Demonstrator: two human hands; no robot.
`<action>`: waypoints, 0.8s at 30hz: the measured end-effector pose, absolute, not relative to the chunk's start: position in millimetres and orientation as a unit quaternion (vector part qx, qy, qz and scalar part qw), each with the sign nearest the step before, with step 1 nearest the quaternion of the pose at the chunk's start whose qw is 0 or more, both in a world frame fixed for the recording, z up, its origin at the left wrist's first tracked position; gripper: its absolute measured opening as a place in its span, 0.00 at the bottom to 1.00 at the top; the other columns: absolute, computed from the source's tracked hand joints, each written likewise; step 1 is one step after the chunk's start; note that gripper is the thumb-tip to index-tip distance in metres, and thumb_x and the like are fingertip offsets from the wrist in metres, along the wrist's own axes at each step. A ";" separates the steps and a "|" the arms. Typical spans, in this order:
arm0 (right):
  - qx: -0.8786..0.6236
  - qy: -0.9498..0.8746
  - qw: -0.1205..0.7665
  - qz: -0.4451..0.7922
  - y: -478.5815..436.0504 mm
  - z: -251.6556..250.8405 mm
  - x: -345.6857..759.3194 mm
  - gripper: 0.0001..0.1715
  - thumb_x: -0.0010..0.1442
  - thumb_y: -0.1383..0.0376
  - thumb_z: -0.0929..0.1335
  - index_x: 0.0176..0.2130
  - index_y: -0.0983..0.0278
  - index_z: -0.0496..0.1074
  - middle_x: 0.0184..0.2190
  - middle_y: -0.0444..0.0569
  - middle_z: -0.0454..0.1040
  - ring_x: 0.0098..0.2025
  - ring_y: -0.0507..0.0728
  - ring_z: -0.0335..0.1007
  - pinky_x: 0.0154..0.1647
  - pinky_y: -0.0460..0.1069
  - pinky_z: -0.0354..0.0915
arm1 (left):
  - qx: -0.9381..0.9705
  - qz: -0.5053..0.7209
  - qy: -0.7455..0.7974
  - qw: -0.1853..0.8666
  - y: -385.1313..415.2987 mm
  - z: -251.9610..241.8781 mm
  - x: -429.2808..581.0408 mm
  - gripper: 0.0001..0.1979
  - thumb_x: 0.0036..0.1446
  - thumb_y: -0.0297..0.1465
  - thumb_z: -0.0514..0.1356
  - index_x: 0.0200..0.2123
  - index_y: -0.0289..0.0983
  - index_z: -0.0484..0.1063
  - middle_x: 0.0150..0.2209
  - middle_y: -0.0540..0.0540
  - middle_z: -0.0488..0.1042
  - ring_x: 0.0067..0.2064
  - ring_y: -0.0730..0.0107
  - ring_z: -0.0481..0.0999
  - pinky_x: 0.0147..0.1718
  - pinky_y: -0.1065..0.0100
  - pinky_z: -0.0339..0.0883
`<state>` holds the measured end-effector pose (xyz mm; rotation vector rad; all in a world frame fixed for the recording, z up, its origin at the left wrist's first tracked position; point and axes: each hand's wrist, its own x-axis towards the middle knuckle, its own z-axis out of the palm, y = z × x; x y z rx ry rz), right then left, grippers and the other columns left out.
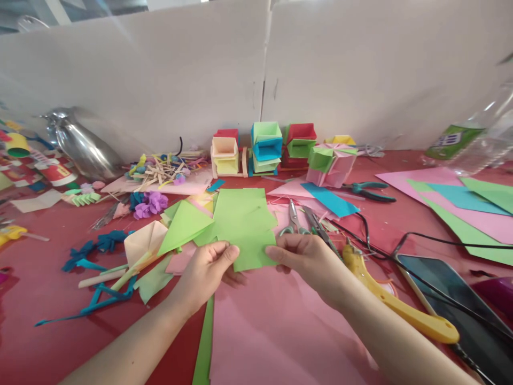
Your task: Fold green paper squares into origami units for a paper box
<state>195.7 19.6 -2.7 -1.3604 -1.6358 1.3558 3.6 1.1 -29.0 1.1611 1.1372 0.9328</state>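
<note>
The green sheet of paper [245, 227] is held up just above the red table [36, 299], over a large pink sheet [276, 331] that lies flat below it. The left hand [208, 270] pinches its lower left edge between thumb and fingers, and the right hand [298, 256] pinches its lower right edge the same way. The sheet looks flat and uncreased, so the step in hand seems to be the start of a fold. A next move would call for lining up two edges squarely before pressing any crease.

Just behind the right hand lie scissors [294, 220] and, to the right, a yellow glue gun [401, 305] with its black cord, beside a dark phone [452, 291]. Folded paper boxes [264, 147] stand in a row against the white board at the back. A clear plastic bottle [476, 141] at far right bears a green label, but its writing is too blurred to read. No other writing is legible.
</note>
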 end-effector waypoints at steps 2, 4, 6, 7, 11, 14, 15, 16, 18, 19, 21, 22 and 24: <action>-0.516 -0.613 0.315 0.509 19.8 -2.5 196.2 0.21 0.52 0.54 0.67 0.17 0.64 0.62 0.16 0.40 0.62 0.21 0.48 0.55 0.23 0.46 0.50 | 0.494 0.381 0.474 0.621 1.1 -29.7 3.5 0.16 0.54 0.43 0.59 0.28 0.34 0.67 0.25 0.45 0.78 0.24 0.69 0.78 0.25 0.71 0.72; -0.516 -0.605 0.328 0.509 19.9 -2.4 196.4 0.21 0.51 0.54 0.67 0.17 0.64 0.62 0.15 0.40 0.62 0.20 0.48 0.55 0.23 0.45 0.50 | 0.488 0.367 0.465 0.642 0.2 -29.9 3.6 0.15 0.53 0.41 0.61 0.27 0.34 0.67 0.26 0.44 0.78 0.25 0.70 0.78 0.25 0.72 0.71; -0.512 -0.598 0.330 0.521 19.5 -3.0 195.7 0.21 0.51 0.53 0.67 0.18 0.64 0.62 0.15 0.40 0.62 0.20 0.47 0.55 0.22 0.45 0.51 | 0.481 0.372 0.461 0.646 -1.3 -29.1 4.0 0.14 0.52 0.39 0.62 0.26 0.34 0.66 0.26 0.44 0.79 0.24 0.72 0.77 0.25 0.73 0.70; -0.508 -0.595 0.326 0.531 19.1 -3.5 195.0 0.20 0.50 0.53 0.68 0.19 0.64 0.63 0.16 0.40 0.62 0.20 0.48 0.56 0.23 0.45 0.52 | 0.479 0.379 0.461 0.644 -2.0 -28.5 4.2 0.14 0.52 0.39 0.62 0.26 0.33 0.67 0.26 0.44 0.79 0.24 0.72 0.77 0.25 0.73 0.70; -0.483 -0.599 0.307 0.560 17.1 -6.7 191.2 0.14 0.49 0.56 0.69 0.25 0.65 0.67 0.20 0.41 0.65 0.23 0.49 0.60 0.26 0.46 0.57 | 0.482 0.398 0.459 0.631 -2.5 -27.1 4.7 0.13 0.52 0.38 0.61 0.28 0.33 0.67 0.25 0.45 0.78 0.23 0.73 0.76 0.24 0.74 0.68; -0.472 -0.600 0.317 0.563 16.4 -7.4 190.3 0.12 0.50 0.58 0.69 0.28 0.65 0.69 0.22 0.41 0.64 0.24 0.49 0.60 0.27 0.46 0.57 | 0.479 0.404 0.451 0.636 -1.3 -28.3 4.5 0.14 0.52 0.39 0.61 0.33 0.33 0.65 0.25 0.45 0.78 0.22 0.73 0.75 0.23 0.74 0.68; -0.466 -0.599 0.319 0.567 16.3 -6.9 190.4 0.11 0.50 0.59 0.69 0.29 0.66 0.69 0.22 0.41 0.64 0.24 0.49 0.60 0.27 0.46 0.57 | 0.474 0.407 0.450 0.639 -1.2 -28.9 4.5 0.16 0.52 0.39 0.61 0.38 0.33 0.64 0.25 0.45 0.78 0.22 0.72 0.75 0.23 0.73 0.67; -0.460 -0.596 0.322 0.574 16.1 -6.2 190.5 0.11 0.51 0.59 0.68 0.29 0.66 0.69 0.22 0.41 0.64 0.24 0.49 0.59 0.27 0.46 0.57 | 0.468 0.409 0.449 0.642 -1.3 -29.4 4.4 0.19 0.52 0.38 0.61 0.42 0.32 0.62 0.25 0.45 0.78 0.22 0.72 0.75 0.22 0.73 0.67; -0.444 -0.593 0.328 0.586 15.5 -4.2 190.7 0.11 0.51 0.60 0.68 0.30 0.66 0.69 0.22 0.41 0.64 0.25 0.49 0.59 0.27 0.46 0.57 | 0.459 0.414 0.446 0.648 -2.0 -29.8 4.4 0.27 0.52 0.38 0.62 0.50 0.31 0.56 0.24 0.45 0.78 0.22 0.71 0.75 0.22 0.73 0.67; -0.438 -0.591 0.332 0.590 15.1 -3.2 190.5 0.10 0.50 0.61 0.68 0.30 0.66 0.69 0.22 0.41 0.64 0.25 0.49 0.59 0.26 0.46 0.57 | 0.458 0.414 0.443 0.650 -2.4 -29.9 4.3 0.30 0.52 0.38 0.61 0.53 0.30 0.53 0.24 0.45 0.78 0.22 0.71 0.75 0.22 0.72 0.67; -0.433 -0.588 0.338 0.594 14.2 -1.8 189.9 0.09 0.50 0.62 0.68 0.31 0.66 0.68 0.22 0.41 0.64 0.25 0.49 0.59 0.26 0.45 0.56 | 0.464 0.414 0.435 0.651 -2.6 -29.9 3.5 0.34 0.53 0.38 0.61 0.56 0.28 0.50 0.24 0.45 0.78 0.22 0.70 0.75 0.23 0.72 0.68; -0.432 -0.587 0.339 0.595 14.0 -1.5 189.5 0.09 0.50 0.63 0.68 0.31 0.66 0.68 0.22 0.41 0.64 0.25 0.49 0.59 0.25 0.45 0.56 | 0.468 0.415 0.433 0.649 -2.3 -30.0 2.8 0.34 0.53 0.38 0.61 0.56 0.28 0.50 0.24 0.45 0.78 0.22 0.70 0.76 0.23 0.72 0.68; -0.431 -0.588 0.334 0.597 13.9 -1.8 189.3 0.08 0.50 0.63 0.68 0.31 0.66 0.68 0.22 0.41 0.65 0.25 0.49 0.59 0.25 0.45 0.57 | 0.479 0.411 0.428 0.647 -0.5 -30.6 0.8 0.32 0.53 0.38 0.61 0.55 0.30 0.52 0.24 0.46 0.78 0.22 0.70 0.76 0.24 0.71 0.68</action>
